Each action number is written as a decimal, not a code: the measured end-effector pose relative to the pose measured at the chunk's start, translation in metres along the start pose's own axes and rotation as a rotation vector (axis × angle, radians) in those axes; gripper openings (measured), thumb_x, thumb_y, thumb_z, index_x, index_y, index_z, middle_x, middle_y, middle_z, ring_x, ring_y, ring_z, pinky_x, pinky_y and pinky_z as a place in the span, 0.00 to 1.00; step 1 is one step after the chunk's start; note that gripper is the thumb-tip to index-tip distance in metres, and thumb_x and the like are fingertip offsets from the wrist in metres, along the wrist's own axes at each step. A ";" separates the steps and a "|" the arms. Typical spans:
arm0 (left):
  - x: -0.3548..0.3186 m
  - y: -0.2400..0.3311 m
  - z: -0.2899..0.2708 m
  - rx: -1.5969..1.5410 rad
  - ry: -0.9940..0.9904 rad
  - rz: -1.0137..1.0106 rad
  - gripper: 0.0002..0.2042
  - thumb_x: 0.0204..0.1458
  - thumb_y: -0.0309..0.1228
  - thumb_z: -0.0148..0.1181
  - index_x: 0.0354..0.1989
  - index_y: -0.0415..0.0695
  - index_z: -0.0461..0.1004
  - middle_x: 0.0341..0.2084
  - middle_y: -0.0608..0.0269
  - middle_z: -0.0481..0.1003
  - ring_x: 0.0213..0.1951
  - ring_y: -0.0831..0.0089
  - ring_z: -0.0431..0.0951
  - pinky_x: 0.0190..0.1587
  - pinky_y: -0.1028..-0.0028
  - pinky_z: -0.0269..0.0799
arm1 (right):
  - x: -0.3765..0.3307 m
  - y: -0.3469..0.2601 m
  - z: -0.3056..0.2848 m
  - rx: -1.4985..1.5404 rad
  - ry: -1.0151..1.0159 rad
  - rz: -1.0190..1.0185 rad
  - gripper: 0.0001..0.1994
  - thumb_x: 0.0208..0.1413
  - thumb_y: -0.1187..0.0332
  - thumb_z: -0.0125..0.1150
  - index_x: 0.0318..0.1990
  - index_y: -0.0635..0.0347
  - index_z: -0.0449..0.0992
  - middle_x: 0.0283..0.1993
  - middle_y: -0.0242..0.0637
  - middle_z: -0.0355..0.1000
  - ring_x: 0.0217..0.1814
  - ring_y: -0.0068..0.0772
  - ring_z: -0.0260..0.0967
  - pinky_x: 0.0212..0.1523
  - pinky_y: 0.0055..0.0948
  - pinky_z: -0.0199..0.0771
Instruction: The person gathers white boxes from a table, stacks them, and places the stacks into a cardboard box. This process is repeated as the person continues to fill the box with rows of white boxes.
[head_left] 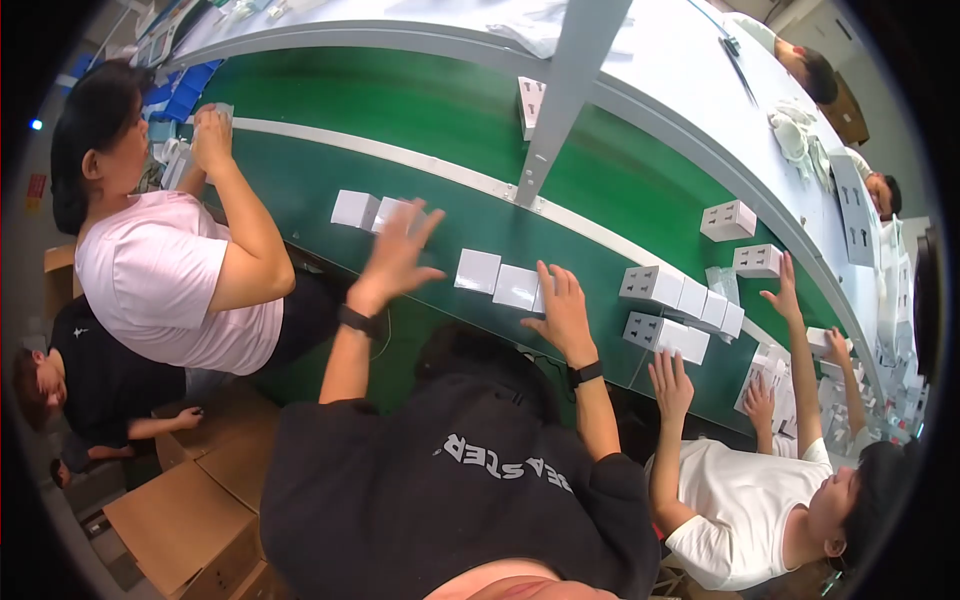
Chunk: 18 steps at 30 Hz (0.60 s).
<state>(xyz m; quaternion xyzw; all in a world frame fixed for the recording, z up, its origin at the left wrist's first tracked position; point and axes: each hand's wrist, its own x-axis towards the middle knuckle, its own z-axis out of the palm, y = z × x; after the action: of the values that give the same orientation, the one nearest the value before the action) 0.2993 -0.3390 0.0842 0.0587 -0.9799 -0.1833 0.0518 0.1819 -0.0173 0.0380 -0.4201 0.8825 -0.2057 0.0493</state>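
Observation:
Neither of my own hands shows; only a skin-coloured patch (pixel 500 585) lies at the lower edge, and I cannot tell what it is. Directly in front of me a person in a black shirt (pixel 450 490) leans over a green conveyor belt (pixel 420 130). That person's left hand (pixel 398 250) hovers with fingers spread above white boxes (pixel 356 209). Their right hand (pixel 562 308) rests flat on the belt's near edge beside white boxes (pixel 497 279). White socket blocks (pixel 664 300) lie in a cluster further right.
A person in a pink shirt (pixel 160 280) works at the left, hands raised at the belt. A person in a white shirt (pixel 750 500) reaches in from the lower right. A grey post (pixel 560 90) rises from the belt's divider. Cardboard boxes (pixel 190 520) stand at the lower left.

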 end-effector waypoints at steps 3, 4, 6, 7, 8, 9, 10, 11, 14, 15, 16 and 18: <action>-0.006 -0.060 -0.023 0.381 -0.158 -0.296 0.62 0.27 0.35 0.84 0.75 0.59 0.50 0.72 0.50 0.53 0.74 0.43 0.48 0.67 0.34 0.51 | 0.004 -0.003 0.001 0.014 -0.058 -0.020 0.57 0.29 0.59 0.85 0.73 0.49 0.57 0.66 0.47 0.59 0.67 0.52 0.58 0.63 0.48 0.67; -0.005 -0.078 -0.020 0.330 -0.166 -0.371 0.65 0.23 0.33 0.85 0.76 0.62 0.48 0.73 0.53 0.53 0.74 0.43 0.46 0.67 0.32 0.50 | 0.003 -0.004 0.002 0.007 -0.078 -0.010 0.57 0.30 0.59 0.84 0.73 0.49 0.57 0.66 0.47 0.59 0.66 0.52 0.59 0.62 0.47 0.69; 0.003 -0.097 -0.012 0.276 -0.170 -0.447 0.68 0.19 0.31 0.85 0.76 0.65 0.47 0.73 0.56 0.52 0.75 0.43 0.44 0.66 0.30 0.49 | 0.007 -0.009 0.000 -0.004 -0.097 -0.004 0.57 0.30 0.58 0.84 0.73 0.48 0.57 0.65 0.47 0.59 0.65 0.51 0.59 0.60 0.46 0.71; 0.008 -0.102 -0.007 0.273 -0.243 -0.411 0.67 0.19 0.32 0.85 0.75 0.66 0.48 0.73 0.57 0.52 0.74 0.45 0.46 0.66 0.29 0.49 | 0.008 -0.014 -0.002 -0.003 -0.132 0.018 0.56 0.32 0.57 0.83 0.73 0.48 0.57 0.66 0.47 0.60 0.66 0.52 0.59 0.58 0.46 0.73; 0.016 -0.104 -0.004 0.271 -0.313 -0.369 0.66 0.18 0.34 0.85 0.75 0.67 0.50 0.73 0.58 0.52 0.74 0.46 0.48 0.65 0.28 0.49 | 0.012 -0.017 -0.006 -0.004 -0.162 0.043 0.55 0.33 0.57 0.83 0.73 0.48 0.57 0.66 0.47 0.60 0.66 0.52 0.59 0.57 0.45 0.75; 0.021 -0.106 -0.001 0.270 -0.384 -0.328 0.65 0.18 0.35 0.85 0.74 0.68 0.52 0.73 0.59 0.53 0.74 0.47 0.49 0.65 0.28 0.50 | 0.013 -0.018 -0.008 -0.004 -0.193 0.067 0.55 0.35 0.56 0.82 0.73 0.48 0.57 0.66 0.47 0.60 0.66 0.52 0.60 0.55 0.44 0.77; 0.021 -0.109 -0.001 0.268 -0.382 -0.326 0.65 0.18 0.35 0.85 0.74 0.68 0.52 0.73 0.59 0.53 0.74 0.47 0.49 0.65 0.28 0.50 | 0.014 -0.016 -0.008 -0.007 -0.191 0.068 0.55 0.35 0.56 0.82 0.73 0.48 0.57 0.66 0.47 0.60 0.66 0.52 0.60 0.55 0.44 0.77; 0.021 -0.112 -0.003 0.280 -0.348 -0.293 0.61 0.21 0.35 0.84 0.73 0.65 0.55 0.69 0.61 0.59 0.72 0.49 0.53 0.64 0.30 0.52 | 0.013 -0.015 -0.006 -0.017 -0.176 0.064 0.54 0.35 0.56 0.82 0.73 0.47 0.57 0.65 0.47 0.61 0.66 0.52 0.60 0.54 0.44 0.78; 0.018 -0.117 -0.014 0.306 -0.285 -0.222 0.54 0.26 0.36 0.83 0.70 0.60 0.61 0.60 0.65 0.72 0.68 0.53 0.61 0.63 0.34 0.57 | 0.010 -0.012 0.000 -0.032 -0.146 0.064 0.52 0.37 0.55 0.81 0.73 0.46 0.58 0.64 0.46 0.61 0.64 0.52 0.61 0.51 0.44 0.80; 0.016 -0.109 -0.024 0.329 -0.270 -0.227 0.49 0.30 0.39 0.80 0.68 0.56 0.62 0.61 0.60 0.70 0.68 0.51 0.61 0.65 0.37 0.55 | 0.008 -0.010 0.002 -0.047 -0.133 0.058 0.52 0.36 0.55 0.81 0.73 0.46 0.59 0.63 0.46 0.62 0.64 0.51 0.61 0.50 0.43 0.79; 0.015 -0.101 -0.034 0.352 -0.256 -0.231 0.45 0.35 0.41 0.77 0.67 0.52 0.64 0.62 0.55 0.67 0.67 0.49 0.61 0.68 0.39 0.53 | 0.005 -0.007 0.004 -0.061 -0.121 0.053 0.52 0.36 0.55 0.82 0.72 0.45 0.59 0.62 0.46 0.63 0.63 0.50 0.62 0.49 0.42 0.79; 0.007 -0.109 -0.037 0.384 -0.241 -0.254 0.41 0.40 0.44 0.74 0.66 0.49 0.66 0.63 0.50 0.65 0.67 0.47 0.62 0.71 0.41 0.51 | 0.005 -0.008 0.005 -0.065 -0.113 0.029 0.52 0.36 0.55 0.82 0.72 0.45 0.60 0.61 0.45 0.63 0.62 0.50 0.62 0.48 0.41 0.79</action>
<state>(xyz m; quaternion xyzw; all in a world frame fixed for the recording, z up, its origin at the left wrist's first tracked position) 0.3074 -0.4537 0.0798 0.1678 -0.9806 -0.0048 -0.1007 0.1854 -0.0272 0.0369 -0.4194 0.8906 -0.1523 0.0882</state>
